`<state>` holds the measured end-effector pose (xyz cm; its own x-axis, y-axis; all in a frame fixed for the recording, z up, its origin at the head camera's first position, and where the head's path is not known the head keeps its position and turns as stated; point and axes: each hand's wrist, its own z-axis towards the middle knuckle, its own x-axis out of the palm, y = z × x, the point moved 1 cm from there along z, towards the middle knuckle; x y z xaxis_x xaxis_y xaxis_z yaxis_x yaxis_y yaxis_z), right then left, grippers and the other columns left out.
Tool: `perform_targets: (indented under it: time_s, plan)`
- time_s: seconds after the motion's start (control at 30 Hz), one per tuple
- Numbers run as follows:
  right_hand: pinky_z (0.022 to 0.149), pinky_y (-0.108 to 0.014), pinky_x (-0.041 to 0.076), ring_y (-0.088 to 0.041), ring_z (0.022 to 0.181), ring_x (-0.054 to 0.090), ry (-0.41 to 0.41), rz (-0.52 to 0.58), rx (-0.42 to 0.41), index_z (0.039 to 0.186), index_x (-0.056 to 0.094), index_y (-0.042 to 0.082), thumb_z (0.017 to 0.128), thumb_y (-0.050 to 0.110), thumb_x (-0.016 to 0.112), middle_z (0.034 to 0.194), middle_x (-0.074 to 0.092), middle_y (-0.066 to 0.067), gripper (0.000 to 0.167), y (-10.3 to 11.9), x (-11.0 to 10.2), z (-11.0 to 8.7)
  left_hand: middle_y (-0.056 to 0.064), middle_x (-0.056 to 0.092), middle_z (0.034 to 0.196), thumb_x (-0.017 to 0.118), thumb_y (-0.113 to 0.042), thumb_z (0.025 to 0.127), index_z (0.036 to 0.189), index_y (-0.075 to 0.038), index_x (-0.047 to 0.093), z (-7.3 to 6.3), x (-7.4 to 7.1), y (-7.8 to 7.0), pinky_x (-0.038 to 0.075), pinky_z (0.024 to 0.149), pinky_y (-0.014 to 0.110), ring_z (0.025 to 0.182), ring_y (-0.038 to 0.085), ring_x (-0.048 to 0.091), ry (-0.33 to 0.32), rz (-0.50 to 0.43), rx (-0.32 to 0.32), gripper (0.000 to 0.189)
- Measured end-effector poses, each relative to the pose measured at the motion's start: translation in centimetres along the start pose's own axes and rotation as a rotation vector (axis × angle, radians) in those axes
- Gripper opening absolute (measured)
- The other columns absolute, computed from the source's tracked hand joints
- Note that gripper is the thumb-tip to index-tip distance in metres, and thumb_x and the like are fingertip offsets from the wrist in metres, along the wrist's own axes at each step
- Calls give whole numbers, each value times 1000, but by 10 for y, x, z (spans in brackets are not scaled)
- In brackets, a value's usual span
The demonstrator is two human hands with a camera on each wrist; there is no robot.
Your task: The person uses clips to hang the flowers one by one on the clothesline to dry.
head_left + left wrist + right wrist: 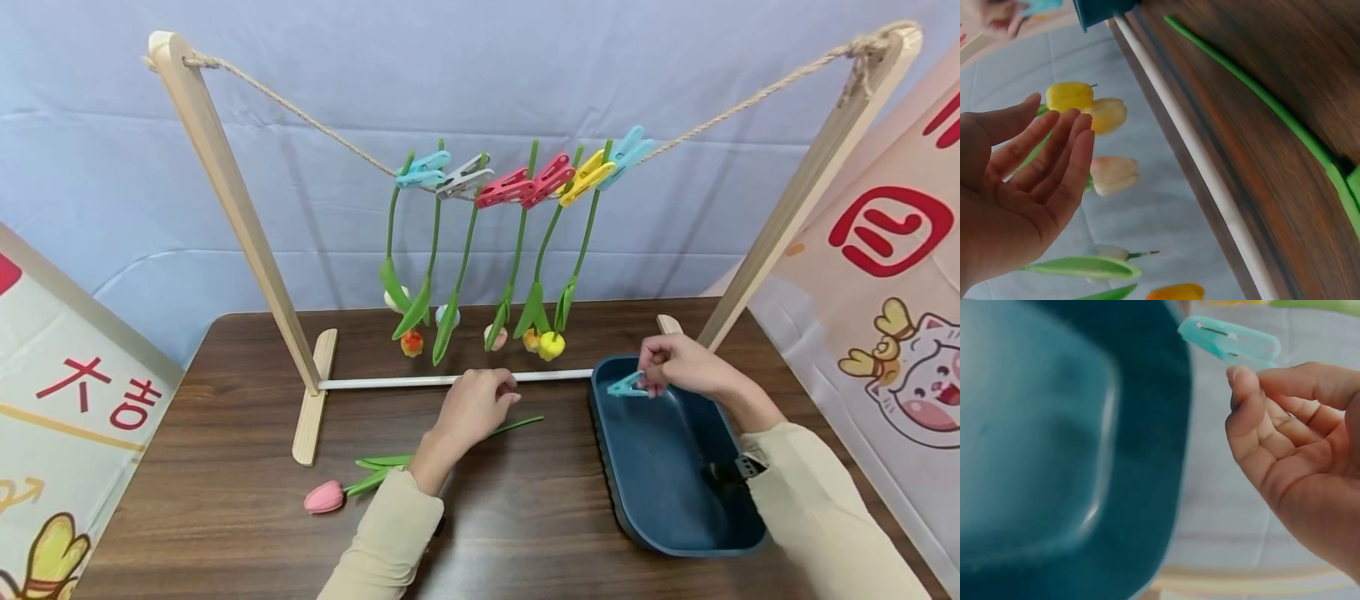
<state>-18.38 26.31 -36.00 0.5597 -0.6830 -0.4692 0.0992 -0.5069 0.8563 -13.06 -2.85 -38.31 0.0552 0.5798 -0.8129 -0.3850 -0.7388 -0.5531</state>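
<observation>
My right hand [678,365] pinches a light blue clothespin [627,384] between thumb and forefinger, above the far end of a dark blue tub [645,467]. In the right wrist view the clothespin [1229,339] points away from the fingertips. Over the table my left hand [476,404] hovers with nothing in it, its fingers loosely bent in the left wrist view. Under the left forearm lies a pink tulip [325,497], its stem partly hidden. Several tulips hang head down from a rope [300,115], held by blue, grey, red and yellow clothespins [504,188].
Wooden posts [232,208] hold the rope at both sides, standing on flat feet [315,400]. A white rod [390,382] runs low between them, across the brown table [225,500]. Printed cloths hang left and right.
</observation>
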Motion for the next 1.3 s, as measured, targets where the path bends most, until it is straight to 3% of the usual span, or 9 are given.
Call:
perform_targets:
  time_s: [0.27, 0.4, 0.53, 0.67, 0.9, 1.1, 1.3]
  plan:
    - [59, -36, 51, -22, 60, 60, 58, 82, -124, 83, 53, -14, 84, -9, 51, 78, 62, -25, 5, 38, 22, 20, -2, 66, 79, 67, -18, 84, 90, -10, 69, 7, 5, -18, 47, 63, 24, 69, 9, 60, -1, -24, 48, 11]
    - [61, -39, 51, -23, 61, 60, 96, 125, -162, 84, 54, -13, 85, -6, 54, 79, 62, -27, 7, 47, 35, 27, -2, 64, 79, 68, -18, 83, 92, -9, 68, 8, 6, -24, 45, 61, 21, 67, 7, 58, -4, -34, 62, 13]
    - [62, -40, 52, -23, 62, 60, 110, 131, -174, 85, 55, -11, 86, -5, 54, 81, 61, -28, 7, 50, 44, 29, -3, 63, 76, 69, -17, 82, 84, -10, 68, 7, 4, -25, 44, 60, 22, 64, 7, 55, -38, -13, 97, 7]
    - [61, -34, 51, -19, 63, 59, 91, 63, -204, 92, 58, -9, 86, -2, 58, 79, 62, -21, 10, 52, 47, 28, -4, 64, 74, 70, -16, 81, 78, -11, 68, 5, -1, -23, 46, 60, 26, 64, 10, 58, -62, 19, 86, 6]
    - [57, -26, 45, -15, 65, 51, 31, -117, -275, 102, 60, -1, 76, 9, 74, 83, 57, -13, 31, 59, 52, 24, -4, 65, 73, 69, -15, 81, 78, -12, 70, 5, -12, -22, 43, 56, 25, 60, 10, 54, -44, 43, 27, 4]
    - [58, -27, 44, -13, 64, 50, -41, -235, -300, 102, 63, 3, 76, 13, 75, 81, 58, -9, 30, 62, 59, 23, -3, 66, 74, 69, -13, 81, 78, -11, 70, 2, -16, -21, 46, 59, 28, 63, 14, 59, -41, 68, 26, 4]
    - [58, -26, 43, -13, 66, 49, -71, -264, -303, 100, 65, 1, 76, 13, 74, 79, 56, -3, 28, 63, 61, 23, -1, 67, 76, 69, -14, 81, 80, -9, 70, -1, -14, -17, 47, 60, 29, 65, 16, 61, -36, 53, 3, 5]
